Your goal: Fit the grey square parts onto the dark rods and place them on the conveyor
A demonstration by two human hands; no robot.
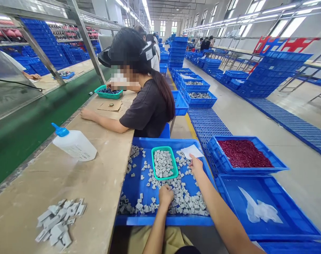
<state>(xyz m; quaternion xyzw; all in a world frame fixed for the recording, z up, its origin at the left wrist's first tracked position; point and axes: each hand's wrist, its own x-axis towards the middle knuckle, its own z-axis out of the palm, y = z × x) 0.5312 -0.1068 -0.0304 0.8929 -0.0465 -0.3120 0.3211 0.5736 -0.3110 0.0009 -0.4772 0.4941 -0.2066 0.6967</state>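
A large blue tray (150, 220) beside the table holds many loose grey plastic pieces (184, 197). In it sits a small green basket (153, 165), filled with the same pieces. My left hand (166, 196) is closed just below the basket, over the loose pieces; whatever its fingers may hold is hidden. To the right of the basket, my right hand (196, 164) pinches the lower edge of a white sheet of paper (192, 151), which lies over some pieces at the tray's right side.
A pile of grey pieces (61, 222) and a white bottle (75, 144) with a blue cap are on the table (97, 197). A co-worker (150, 102) sits ahead. Blue crates, one with dark red pieces (245, 154), another with crumpled plastic (262, 210), stand right.
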